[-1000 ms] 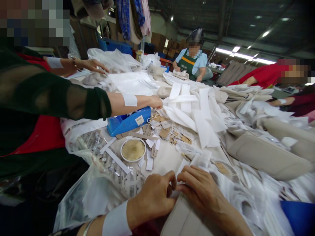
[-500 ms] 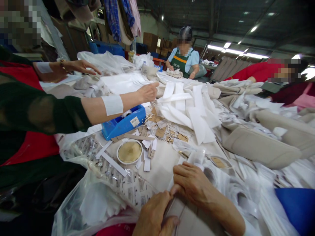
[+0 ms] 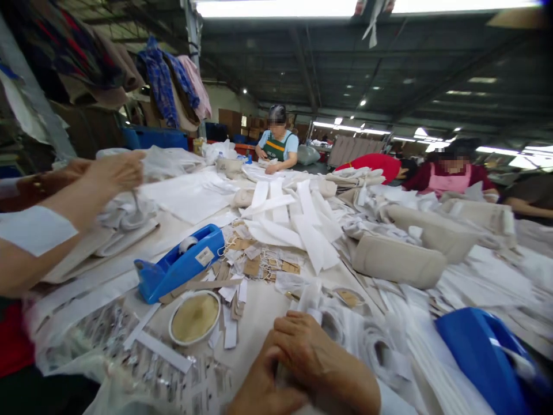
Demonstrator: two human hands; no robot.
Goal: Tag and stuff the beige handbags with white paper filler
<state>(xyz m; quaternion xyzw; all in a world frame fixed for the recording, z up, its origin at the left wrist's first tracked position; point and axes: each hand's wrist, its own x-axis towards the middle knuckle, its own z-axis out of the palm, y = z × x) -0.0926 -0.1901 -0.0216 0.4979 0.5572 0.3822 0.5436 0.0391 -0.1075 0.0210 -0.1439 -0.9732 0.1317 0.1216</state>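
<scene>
Head | left hand (image 3: 262, 385), right hand (image 3: 307, 344) touching — grip unclear | white strips (image 3: 314, 242), tags (image 3: 252, 266) on table (image 3: 262, 302) | dark roof (image 3: 259, 60)

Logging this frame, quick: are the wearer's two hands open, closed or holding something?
Left hand: fingers bent; cannot tell whether it holds anything.
Right hand: fingers curled; grip hidden, cannot tell.
</scene>
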